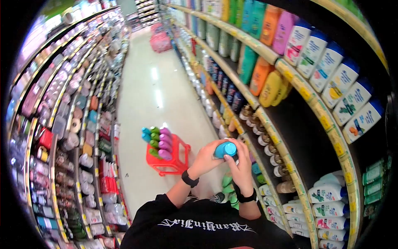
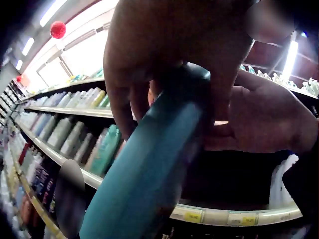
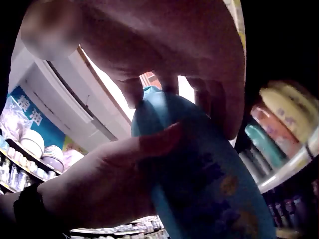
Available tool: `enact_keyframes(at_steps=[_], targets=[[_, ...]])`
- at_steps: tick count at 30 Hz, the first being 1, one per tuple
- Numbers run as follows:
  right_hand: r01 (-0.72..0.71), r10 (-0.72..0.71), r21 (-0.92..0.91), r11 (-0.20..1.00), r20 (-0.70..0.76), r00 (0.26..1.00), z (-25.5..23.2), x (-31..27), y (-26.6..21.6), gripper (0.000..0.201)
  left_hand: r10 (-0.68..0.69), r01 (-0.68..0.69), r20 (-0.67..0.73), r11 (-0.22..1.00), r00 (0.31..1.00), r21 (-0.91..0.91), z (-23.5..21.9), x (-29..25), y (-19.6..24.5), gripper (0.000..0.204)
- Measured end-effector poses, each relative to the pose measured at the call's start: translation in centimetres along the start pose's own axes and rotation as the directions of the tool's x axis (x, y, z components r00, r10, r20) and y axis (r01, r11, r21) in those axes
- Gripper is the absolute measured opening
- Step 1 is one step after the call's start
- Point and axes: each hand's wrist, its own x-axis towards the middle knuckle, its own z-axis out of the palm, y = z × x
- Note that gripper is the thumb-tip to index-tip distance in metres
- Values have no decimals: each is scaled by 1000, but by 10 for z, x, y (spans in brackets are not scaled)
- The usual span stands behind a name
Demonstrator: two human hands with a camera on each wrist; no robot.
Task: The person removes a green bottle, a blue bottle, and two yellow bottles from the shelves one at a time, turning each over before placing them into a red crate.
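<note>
A blue bottle [image 1: 226,150] with a blue cap is held up in front of the chest, cap towards the head camera. My left hand [image 1: 208,157] grips its body from the left; in the right wrist view this thumb lies across the bottle [image 3: 209,189], above a dark floral print. My right hand [image 1: 242,168] holds the cap end, with its thumb against the near side and its fingers curled over the far side. Seen from the left wrist, both hands meet around the top of the bottle [image 2: 144,169].
A red plastic stool [image 1: 174,155] on the aisle floor bears rows of blue, green and purple bottles [image 1: 165,145]. Shelves of white bottles [image 1: 331,70] curve close along the right. Packed shelves [image 1: 70,137] line the left. A pink bundle [image 1: 161,39] stands farther down the aisle.
</note>
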Motion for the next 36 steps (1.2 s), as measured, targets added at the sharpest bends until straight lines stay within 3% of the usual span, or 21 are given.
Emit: enact_keyframes(at_steps=[1,7,14,18,20,26,28,36], targets=[[-31,28,46,998,48,998,11,1,-13,45,0,0,-23,1000,1000,-5,-15,-11,0,58],[132,-157,123,984,223,962,86,-9,-64,43,-61,57,-141,998,988,-32,-103,-83,5,56],[207,-275,255,944,270,923,193,-57,-146,43,-124,106,-227,991,966,-87,-208,-198,2,56],[303,-409,323,897,340,847,254,-80,-179,40,-152,145,-320,988,935,-46,-260,-265,-1,56],[340,-461,344,875,381,802,281,-88,-194,37,-185,176,-413,982,892,-60,-274,-297,-3,57],[257,-482,442,859,531,697,337,-109,-236,35,-225,244,-495,969,839,-27,-321,-361,4,60],[255,-492,444,859,575,654,354,-114,-239,36,-275,261,-518,960,810,-102,-326,-379,-2,60],[209,-482,445,871,689,541,414,-106,-249,37,-405,381,-569,909,716,-167,-358,-408,-23,59]])
